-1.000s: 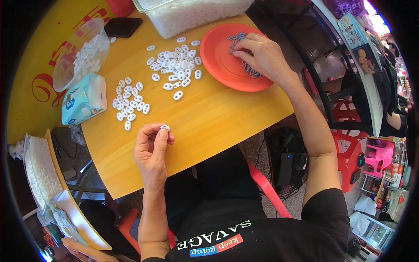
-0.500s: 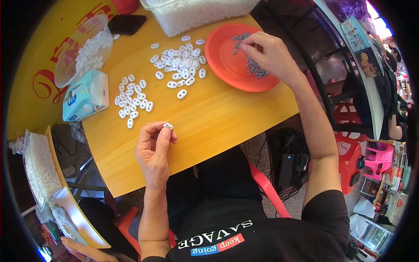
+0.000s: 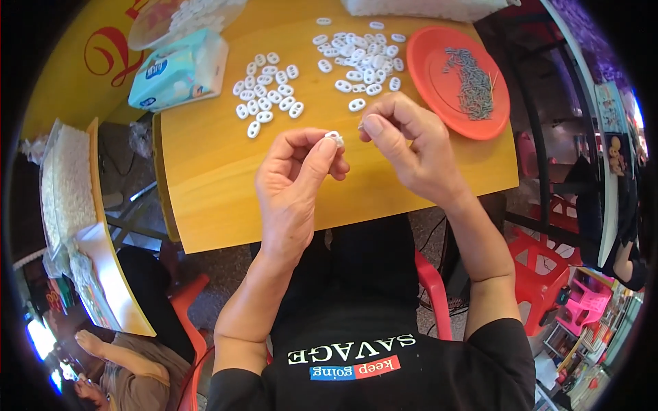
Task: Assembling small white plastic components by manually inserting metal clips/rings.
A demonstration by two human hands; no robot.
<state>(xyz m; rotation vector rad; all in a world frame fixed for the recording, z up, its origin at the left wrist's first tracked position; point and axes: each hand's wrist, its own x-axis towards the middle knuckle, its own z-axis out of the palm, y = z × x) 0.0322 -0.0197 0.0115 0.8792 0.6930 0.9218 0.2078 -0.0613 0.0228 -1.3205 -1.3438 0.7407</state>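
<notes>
My left hand (image 3: pixel 293 179) pinches a small white plastic oval piece (image 3: pixel 334 135) between thumb and forefinger, above the near part of the table. Close on its right, my right hand (image 3: pixel 419 149) is closed in a pinch on a tiny screw (image 3: pixel 361 126), mostly hidden by the fingertips. The two hands are apart by a small gap. Beyond the right hand, a round red plate (image 3: pixel 428 82) bears a heap of grey screws (image 3: pixel 474 99). White oval pieces with two holes lie in a loose heap (image 3: pixel 363 56) at the far middle and a smaller group (image 3: pixel 264 90) to its left.
A light-blue tissue pack (image 3: pixel 179 68) stands at the table's left, before a clear bowl (image 3: pixel 147 31) of white parts. At the far edge is a clear bin (image 3: pixel 425 8). Red chairs (image 3: pixel 541 270) stand on the right. Another person's arm (image 3: pixel 120 353) shows at lower left.
My right hand has left the red plate and come back beside my left hand, pinching a screw. My left hand still holds the white piece. The whole view has shifted.
</notes>
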